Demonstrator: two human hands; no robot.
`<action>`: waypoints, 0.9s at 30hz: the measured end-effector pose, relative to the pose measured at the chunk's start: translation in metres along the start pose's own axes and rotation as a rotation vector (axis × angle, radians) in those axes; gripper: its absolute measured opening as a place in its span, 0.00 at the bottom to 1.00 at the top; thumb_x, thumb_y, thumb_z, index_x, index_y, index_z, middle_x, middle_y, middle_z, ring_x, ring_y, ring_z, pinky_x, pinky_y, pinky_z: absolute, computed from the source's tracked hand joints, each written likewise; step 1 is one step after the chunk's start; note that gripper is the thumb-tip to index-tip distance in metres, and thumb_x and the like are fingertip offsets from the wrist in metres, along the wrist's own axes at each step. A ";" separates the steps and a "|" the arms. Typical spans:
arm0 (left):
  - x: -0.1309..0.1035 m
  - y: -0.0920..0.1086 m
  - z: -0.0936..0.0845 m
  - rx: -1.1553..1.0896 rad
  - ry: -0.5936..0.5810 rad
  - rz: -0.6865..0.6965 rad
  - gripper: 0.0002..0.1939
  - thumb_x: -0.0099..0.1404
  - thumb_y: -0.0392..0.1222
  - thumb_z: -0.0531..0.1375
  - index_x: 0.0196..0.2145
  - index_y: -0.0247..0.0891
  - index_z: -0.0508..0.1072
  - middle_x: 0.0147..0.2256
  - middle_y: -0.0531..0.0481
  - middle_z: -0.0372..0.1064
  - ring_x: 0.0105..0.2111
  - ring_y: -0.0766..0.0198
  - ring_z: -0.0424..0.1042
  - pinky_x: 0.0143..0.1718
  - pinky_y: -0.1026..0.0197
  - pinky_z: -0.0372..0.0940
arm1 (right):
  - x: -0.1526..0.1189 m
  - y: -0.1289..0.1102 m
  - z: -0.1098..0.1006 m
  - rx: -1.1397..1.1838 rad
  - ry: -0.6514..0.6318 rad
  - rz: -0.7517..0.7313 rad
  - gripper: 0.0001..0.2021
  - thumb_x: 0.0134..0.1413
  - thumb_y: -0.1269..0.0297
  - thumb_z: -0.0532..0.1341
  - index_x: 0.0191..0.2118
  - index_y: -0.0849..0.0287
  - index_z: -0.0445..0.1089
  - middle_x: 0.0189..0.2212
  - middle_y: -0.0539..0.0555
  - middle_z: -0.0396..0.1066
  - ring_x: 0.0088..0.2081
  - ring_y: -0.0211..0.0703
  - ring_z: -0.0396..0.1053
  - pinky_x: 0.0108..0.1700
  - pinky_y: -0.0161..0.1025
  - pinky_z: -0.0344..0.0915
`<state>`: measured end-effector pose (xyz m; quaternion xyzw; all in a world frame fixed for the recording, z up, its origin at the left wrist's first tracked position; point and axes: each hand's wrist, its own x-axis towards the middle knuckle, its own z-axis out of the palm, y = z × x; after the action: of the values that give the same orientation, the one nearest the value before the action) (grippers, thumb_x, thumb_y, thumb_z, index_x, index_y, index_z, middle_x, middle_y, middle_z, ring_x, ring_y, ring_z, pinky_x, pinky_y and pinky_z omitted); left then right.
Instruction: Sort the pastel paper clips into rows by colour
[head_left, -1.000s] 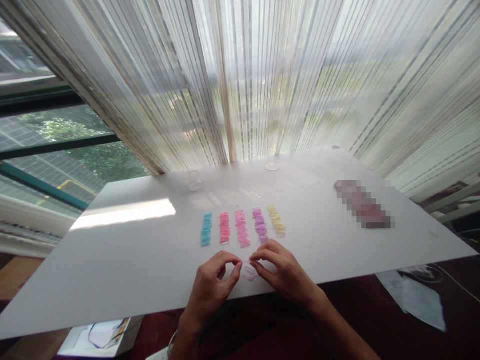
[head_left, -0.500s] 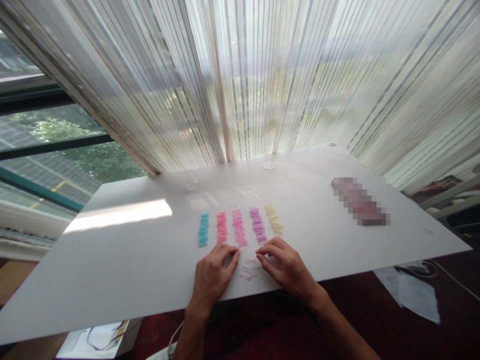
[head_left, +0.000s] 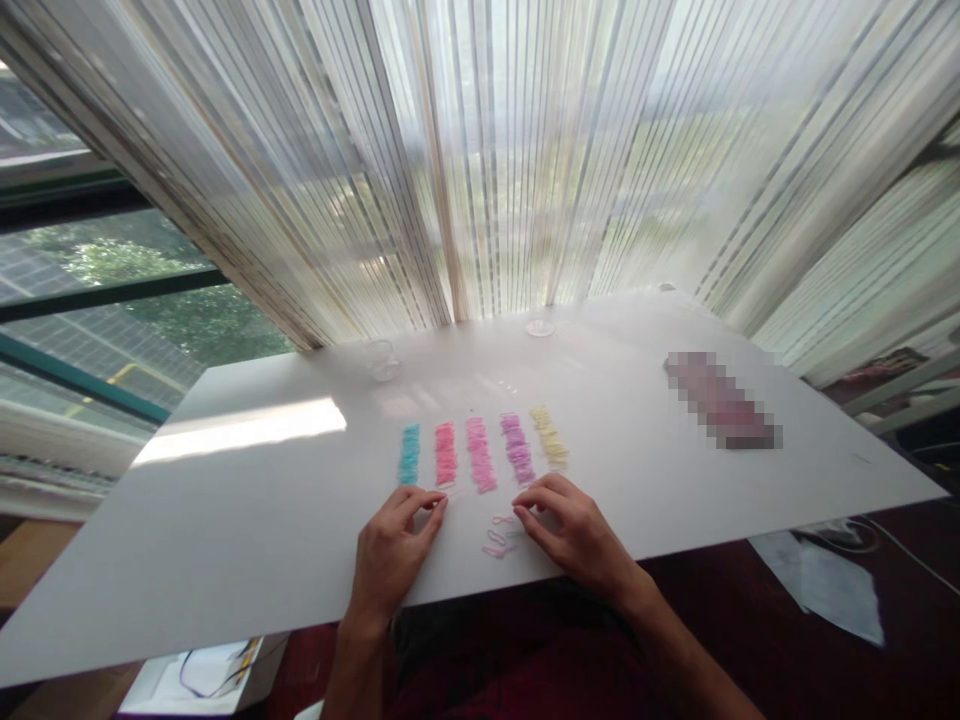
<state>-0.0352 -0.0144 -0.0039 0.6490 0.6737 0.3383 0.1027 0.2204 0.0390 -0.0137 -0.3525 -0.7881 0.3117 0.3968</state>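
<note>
My left hand [head_left: 400, 545] is pinched just below the coral column [head_left: 445, 455]. A faint pale pink loop [head_left: 454, 493] shows at its fingertips. My right hand [head_left: 574, 522] has thumb and forefinger together below the purple column [head_left: 516, 448]; what lies between them, if anything, is too small to make out. Between the hands, several loose pale pink loops [head_left: 496, 537] lie near the table edge. Small thin pieces are stacked in neat columns: teal [head_left: 409, 455], coral, pink [head_left: 480, 455], purple and yellow [head_left: 550, 437].
On the white table [head_left: 262, 530] stand a clear container [head_left: 382, 361] and a shallow clear dish [head_left: 539, 328] near the curtain [head_left: 502, 180]. A pixelated reddish object [head_left: 721, 400] lies at the right. Below the table are a white box [head_left: 191, 680] and papers [head_left: 836, 590].
My left hand has moved left, from under the pink column to under the coral one, with the pale pink loop at its fingertips. My right hand has hardly moved.
</note>
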 end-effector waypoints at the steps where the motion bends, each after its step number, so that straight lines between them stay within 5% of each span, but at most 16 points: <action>1: 0.000 -0.003 -0.002 0.009 0.002 -0.010 0.11 0.70 0.51 0.61 0.39 0.45 0.82 0.36 0.54 0.77 0.24 0.67 0.69 0.30 0.65 0.65 | 0.000 0.000 0.000 -0.001 -0.001 0.002 0.05 0.67 0.68 0.62 0.40 0.54 0.75 0.36 0.53 0.74 0.40 0.44 0.74 0.44 0.40 0.73; 14: 0.003 0.006 0.005 -0.073 0.025 0.006 0.11 0.70 0.50 0.62 0.39 0.45 0.83 0.31 0.55 0.72 0.22 0.69 0.65 0.29 0.66 0.64 | 0.001 -0.001 0.000 -0.013 -0.021 0.020 0.06 0.68 0.67 0.61 0.40 0.54 0.75 0.37 0.54 0.74 0.40 0.44 0.74 0.44 0.41 0.73; 21: 0.011 0.023 0.027 -0.048 -0.012 0.035 0.09 0.70 0.46 0.62 0.39 0.44 0.83 0.31 0.54 0.72 0.25 0.68 0.69 0.31 0.65 0.65 | 0.001 -0.002 -0.001 -0.021 -0.018 0.028 0.05 0.67 0.68 0.61 0.40 0.54 0.76 0.36 0.53 0.74 0.40 0.44 0.74 0.44 0.40 0.73; 27: 0.015 0.027 0.027 0.004 -0.020 0.034 0.08 0.69 0.44 0.63 0.40 0.45 0.84 0.32 0.54 0.74 0.26 0.67 0.73 0.32 0.65 0.66 | 0.000 0.000 0.000 -0.003 -0.007 0.024 0.05 0.67 0.68 0.62 0.40 0.54 0.75 0.36 0.53 0.74 0.39 0.44 0.74 0.44 0.39 0.72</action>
<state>0.0003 0.0065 -0.0043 0.6638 0.6623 0.3320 0.1025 0.2199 0.0391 -0.0135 -0.3612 -0.7857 0.3166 0.3898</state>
